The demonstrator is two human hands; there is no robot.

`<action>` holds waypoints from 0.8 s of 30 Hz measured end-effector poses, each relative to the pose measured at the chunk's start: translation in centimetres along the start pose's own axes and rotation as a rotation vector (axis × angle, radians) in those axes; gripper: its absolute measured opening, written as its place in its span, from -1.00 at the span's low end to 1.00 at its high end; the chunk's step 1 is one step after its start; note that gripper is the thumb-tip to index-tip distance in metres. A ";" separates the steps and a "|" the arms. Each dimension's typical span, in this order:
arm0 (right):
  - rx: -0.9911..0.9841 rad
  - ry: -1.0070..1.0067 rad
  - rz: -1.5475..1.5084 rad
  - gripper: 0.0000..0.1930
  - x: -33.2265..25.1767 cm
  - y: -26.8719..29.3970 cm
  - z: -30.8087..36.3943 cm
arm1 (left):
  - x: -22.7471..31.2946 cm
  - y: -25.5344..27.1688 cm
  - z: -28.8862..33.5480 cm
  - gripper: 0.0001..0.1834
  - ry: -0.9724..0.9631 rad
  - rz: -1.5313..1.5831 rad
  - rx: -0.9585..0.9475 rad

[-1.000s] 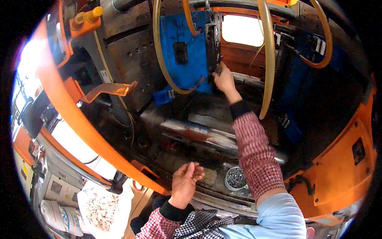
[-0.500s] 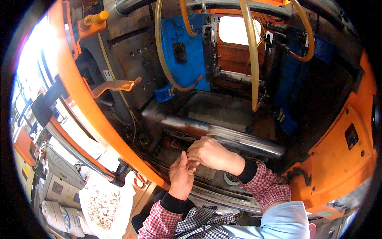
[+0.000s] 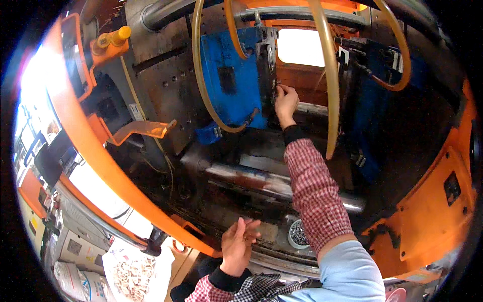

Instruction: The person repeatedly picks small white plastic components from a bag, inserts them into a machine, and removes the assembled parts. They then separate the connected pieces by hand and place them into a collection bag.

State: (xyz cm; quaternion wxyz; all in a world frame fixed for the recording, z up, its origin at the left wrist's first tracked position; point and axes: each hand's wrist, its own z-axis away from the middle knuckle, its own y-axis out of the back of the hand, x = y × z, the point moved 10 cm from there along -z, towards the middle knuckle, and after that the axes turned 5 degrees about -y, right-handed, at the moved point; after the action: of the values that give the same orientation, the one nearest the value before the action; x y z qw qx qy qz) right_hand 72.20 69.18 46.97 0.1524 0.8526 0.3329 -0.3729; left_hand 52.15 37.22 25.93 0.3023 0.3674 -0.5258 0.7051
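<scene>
I look into an orange moulding machine. My right hand (image 3: pixel 285 102) is stretched far in, its fingertips pinched against the edge of the dark steel mould block (image 3: pixel 266 65) beside the blue plate (image 3: pixel 229 80); whatever small part it pinches is too small to make out. My left hand (image 3: pixel 238 245) stays low at the machine's front rail (image 3: pixel 274 261), palm up with fingers loosely apart, and I cannot see anything in it. A small round tin of metal bits (image 3: pixel 298 234) sits just right of it.
Yellow hoses (image 3: pixel 329 85) loop down in front of the mould. A shiny tie bar (image 3: pixel 261 181) crosses below my right arm. An orange guard frame (image 3: pixel 100 161) curves down the left. A white sack of pale parts (image 3: pixel 132 272) stands outside at the lower left.
Half a second ago both hands met low by the front rail. Since then my right hand has gone back up to the mould block, and my left hand has stayed low.
</scene>
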 end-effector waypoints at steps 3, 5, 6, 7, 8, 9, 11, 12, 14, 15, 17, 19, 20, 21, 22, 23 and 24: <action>-0.040 -0.101 -0.069 -0.79 0.3 -2.8 -0.2 | -0.1 0.8 0.5 -0.68 0.047 0.015 0.037; -0.037 -0.161 -0.127 -0.79 0.6 -3.7 -0.7 | 0.1 0.7 0.5 -0.68 0.055 -0.014 0.044; -0.031 -0.191 -0.159 -0.79 1.1 -4.2 -0.9 | 0.0 0.8 0.3 -0.68 0.053 -0.017 0.040; -0.017 -0.192 -0.165 -0.79 1.4 -4.5 -1.0 | -0.2 1.0 0.1 -0.68 0.051 -0.020 0.035; -0.008 -0.168 -0.142 -0.79 1.5 -4.8 -1.1 | -0.3 1.0 -0.1 -0.67 0.049 -0.023 0.030; 0.001 -0.141 -0.118 -0.80 1.7 -5.0 -1.2 | -0.3 1.0 -0.2 -0.67 0.048 -0.021 0.020; 0.022 -0.076 -0.064 -0.81 1.9 -5.3 -1.5 | -0.2 0.8 -0.2 -0.67 0.047 -0.018 0.000; 0.031 -0.040 -0.033 -0.81 1.8 -5.4 -1.6 | -0.3 0.8 -0.2 -0.67 0.050 -0.021 0.007; 0.004 0.024 0.054 -0.81 1.6 -6.2 -1.6 | -0.5 0.8 -0.1 -0.67 0.059 -0.027 0.022; -0.029 0.053 0.110 -0.80 1.3 -6.9 -1.7 | -0.4 0.9 -0.1 -0.67 0.054 -0.035 0.021; -0.041 0.117 0.200 -0.75 1.0 -7.5 -1.2 | -0.4 0.9 0.0 -0.67 0.047 -0.050 0.019; 0.016 0.200 0.273 -0.67 1.3 -7.4 -1.2 | -0.4 0.7 0.0 -0.66 0.043 -0.051 0.008; -0.063 0.159 0.255 -0.64 1.9 -7.7 -1.9 | -0.4 0.6 0.1 -0.66 0.041 -0.051 0.005; -0.155 0.111 0.232 -0.61 1.8 -8.0 -1.8 | -0.3 0.6 0.3 -0.65 0.032 -0.042 0.000; -0.243 0.063 0.212 -0.58 1.8 -8.0 -1.7 | -0.1 0.3 0.3 -0.65 0.025 -0.034 -0.008; -0.340 0.035 0.217 -0.60 1.8 -7.9 -1.4 | 0.0 0.0 0.4 -0.64 0.019 -0.026 -0.021; -0.440 0.009 0.216 -0.61 0.9 -7.6 -0.7 | 0.1 0.1 0.4 -0.64 0.007 -0.008 -0.017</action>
State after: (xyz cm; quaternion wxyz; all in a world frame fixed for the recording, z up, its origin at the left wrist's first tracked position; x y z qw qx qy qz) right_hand 67.85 75.52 46.68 0.3719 0.8311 0.3138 -0.2693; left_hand 52.11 36.78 26.03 0.3101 0.3644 -0.5291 0.7008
